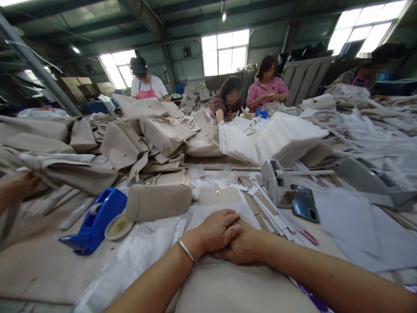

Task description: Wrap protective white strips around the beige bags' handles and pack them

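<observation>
My left hand (217, 229), with a silver bangle on the wrist, lies folded over my right hand (243, 241). Both are closed against each other, and no object shows in either. Under them, at the near edge, rests a beige leather bag (241, 289), its outline partly covered by my forearms. Just beyond my fingers a beige flap with a gold clasp (219, 196) lies on thin white wrapping. A second beige handbag (159, 202) lies with its base toward me, left of my hands. Clear plastic bags (130, 256) spread beside my left forearm.
A blue tape dispenser (94, 221) and a small round dish (119, 227) lie left. Right are a grey tape dispenser (276, 184), a phone (305, 203), pink snips (309, 237) and white sheets (350, 221). Foam sheets (288, 134) and bags pile beyond. A co-worker's hand (19, 187) reaches in left.
</observation>
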`<state>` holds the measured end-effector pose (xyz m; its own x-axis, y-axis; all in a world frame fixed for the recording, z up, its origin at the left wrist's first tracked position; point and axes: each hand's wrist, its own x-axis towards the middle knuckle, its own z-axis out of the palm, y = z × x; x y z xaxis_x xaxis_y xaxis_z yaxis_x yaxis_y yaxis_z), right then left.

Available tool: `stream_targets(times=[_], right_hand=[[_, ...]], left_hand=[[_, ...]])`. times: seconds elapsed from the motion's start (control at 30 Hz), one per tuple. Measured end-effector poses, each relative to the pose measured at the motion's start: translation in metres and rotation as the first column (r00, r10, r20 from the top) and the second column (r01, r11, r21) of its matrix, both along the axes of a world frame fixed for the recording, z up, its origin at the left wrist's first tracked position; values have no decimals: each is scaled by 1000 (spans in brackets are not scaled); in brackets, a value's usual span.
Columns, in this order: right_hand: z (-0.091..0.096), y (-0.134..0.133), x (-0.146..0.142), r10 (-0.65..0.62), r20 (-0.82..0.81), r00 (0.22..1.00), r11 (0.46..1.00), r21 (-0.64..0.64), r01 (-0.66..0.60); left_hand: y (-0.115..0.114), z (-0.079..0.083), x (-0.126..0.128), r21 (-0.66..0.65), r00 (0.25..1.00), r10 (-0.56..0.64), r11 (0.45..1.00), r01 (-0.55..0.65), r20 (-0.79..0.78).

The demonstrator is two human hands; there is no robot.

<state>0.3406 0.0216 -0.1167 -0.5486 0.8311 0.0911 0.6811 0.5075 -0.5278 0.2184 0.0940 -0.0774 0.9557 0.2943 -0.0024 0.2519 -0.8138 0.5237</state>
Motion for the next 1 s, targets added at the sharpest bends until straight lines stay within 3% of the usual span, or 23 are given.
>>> stream_targets(times=[0.1,0.17,0.23,0.33,0.43,0.57,0.7,0.83,1.0], right_hand=[[8,-4,9,-1,54,999,1000,15,1],[14,-11,25,-121,134,983,989,-66,131],[20,-18,48,-221,234,947,952,-159,261],[30,-28,86,-264,347,900,898,-253,361],[46,-30,107,-312,396,864,882,-216,418],[59,-32,90,-361,250,898,915,-90,393],[48,-43,63,-291,176,940,920,-220,326],[39,-58,67,-329,125,936,890,-290,351],[56,-72,71,-274,138,952,941,-166,295]], left_hand=[[2,-16,-12,-5,1000,10,1000,-10,3],[1,-20,-14,-20,999,23,1000,-24,-31],[0,-23,-12,-19,995,37,999,-39,-88],[-2,-24,-10,3,983,20,1000,-20,-183],[-4,-21,-8,17,971,3,1000,1,-239],[-6,-15,-5,22,968,5,1000,0,-252],[-8,-11,0,25,953,9,1000,-2,-304],[-6,-8,3,55,931,4,998,17,-366],[-7,-4,1,48,920,-5,999,25,-392]])
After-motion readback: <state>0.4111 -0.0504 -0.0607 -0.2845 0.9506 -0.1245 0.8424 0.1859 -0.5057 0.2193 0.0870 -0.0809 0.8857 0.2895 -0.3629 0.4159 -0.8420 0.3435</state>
